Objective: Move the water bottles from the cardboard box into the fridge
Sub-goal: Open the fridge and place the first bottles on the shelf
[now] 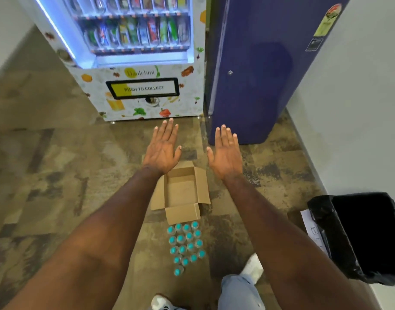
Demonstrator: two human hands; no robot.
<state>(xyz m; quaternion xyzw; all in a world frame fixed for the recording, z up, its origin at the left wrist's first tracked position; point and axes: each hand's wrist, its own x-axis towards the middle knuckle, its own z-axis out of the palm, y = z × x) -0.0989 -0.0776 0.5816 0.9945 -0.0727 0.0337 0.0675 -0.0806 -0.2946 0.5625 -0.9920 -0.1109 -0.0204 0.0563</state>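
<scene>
An open cardboard box lies on the floor below my hands, and nothing shows inside it. Several water bottles with teal caps stand in a cluster on the floor just in front of the box. The dark blue fridge stands at the right with its door closed. My left hand and my right hand are stretched forward above the box, backs up, fingers spread, holding nothing.
A lit vending machine full of snacks stands left of the fridge. A bin with a black liner sits at the right by the white wall, a sheet of paper beside it. My shoes and a jeans leg show at the bottom.
</scene>
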